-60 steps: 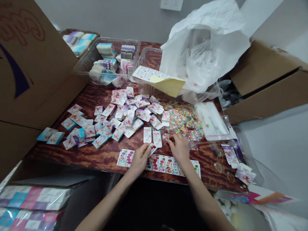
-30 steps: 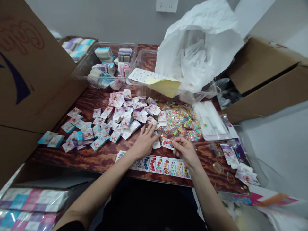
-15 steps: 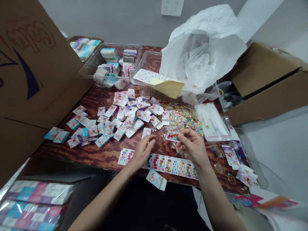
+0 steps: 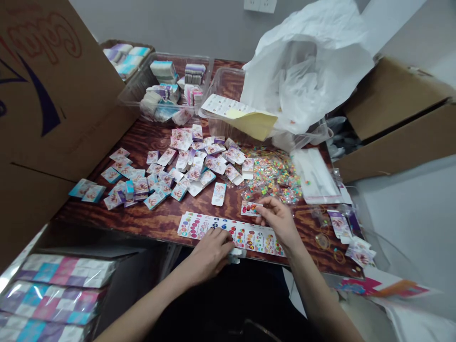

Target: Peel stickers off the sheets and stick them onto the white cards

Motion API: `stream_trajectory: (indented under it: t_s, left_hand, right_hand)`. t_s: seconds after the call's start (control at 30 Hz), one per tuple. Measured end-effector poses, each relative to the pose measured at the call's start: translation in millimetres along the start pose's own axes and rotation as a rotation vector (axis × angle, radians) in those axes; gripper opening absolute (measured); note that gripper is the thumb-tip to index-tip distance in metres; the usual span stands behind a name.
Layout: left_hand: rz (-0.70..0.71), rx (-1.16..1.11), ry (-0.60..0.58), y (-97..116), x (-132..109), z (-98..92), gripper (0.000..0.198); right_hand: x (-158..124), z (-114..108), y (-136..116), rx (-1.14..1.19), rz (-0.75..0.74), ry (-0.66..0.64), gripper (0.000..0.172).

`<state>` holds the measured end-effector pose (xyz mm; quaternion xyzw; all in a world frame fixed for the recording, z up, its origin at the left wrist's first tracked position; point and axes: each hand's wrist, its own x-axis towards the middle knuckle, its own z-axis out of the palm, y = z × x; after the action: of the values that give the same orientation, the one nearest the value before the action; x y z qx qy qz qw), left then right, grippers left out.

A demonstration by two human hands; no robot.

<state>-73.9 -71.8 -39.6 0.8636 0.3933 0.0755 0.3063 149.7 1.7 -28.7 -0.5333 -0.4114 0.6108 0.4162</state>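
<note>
Here the right hand (image 4: 280,221) pinches a small printed card (image 4: 249,208) just above the nail-sticker strip (image 4: 228,232). The left hand (image 4: 210,254) lies curled on the strip's near edge; whether it grips the white card (image 4: 237,255) is unclear. Loose cards (image 4: 178,192) lie beyond the strip on the dark-grained wooden table (image 4: 160,223).

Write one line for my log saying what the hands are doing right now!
left hand: resting on sticker strip | right hand: pinching small card | nearby: bag of colorful bits
</note>
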Motion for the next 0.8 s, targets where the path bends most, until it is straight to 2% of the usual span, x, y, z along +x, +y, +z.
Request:
stream_trajectory:
  t_s: [0.07, 0.1, 0.2, 0.27, 0.37, 0.47, 0.63, 0.73, 0.8]
  left_hand:
    - [-0.005, -0.069, 0.041, -1, -3, 2.7, 0.011]
    - [-0.027, -0.140, 0.075, -2, -4, 2.2, 0.011]
    - [-0.201, -0.434, 0.212, -4, 0, -6.8, 0.021]
    - [-0.323, -0.605, 0.259, -6, 7, -15.4, 0.026]
    - [-0.398, -0.820, 0.216, -9, 19, -23.6, 0.032]
    - [-0.428, -0.990, 0.180, -14, 26, -24.3, 0.037]
    - [-0.339, -0.948, 0.159, -20, 29, -22.3, 0.034]
    - [-0.267, -0.888, 0.134, -19, 33, -21.5, 0.031]
    - [-0.252, -0.870, 0.154, -18, 37, -20.8, 0.031]
  right_hand:
    - [-1, -2, 0, 0.002, 0.009, -0.004, 0.029]
    - [-1, -4, -1, 0.011, 0.020, -0.006, 0.029]
    - [-4, -9, -9, 0.037, 0.034, -0.030, 0.028]
    - [-6, -8, -18, 0.017, 0.005, -0.078, 0.025]
    - [-8, 1, -27, -0.072, -0.065, -0.157, 0.020]
    - [-7, 6, -29, -0.168, -0.083, -0.173, 0.017]
    - [-1, 4, -25, -0.307, 0.051, -0.297, 0.016]
    - [5, 7, -21, -0.360, 0.029, -0.363, 0.012]
    - [10, 13, -16, -0.407, 0.003, -0.355, 0.009]
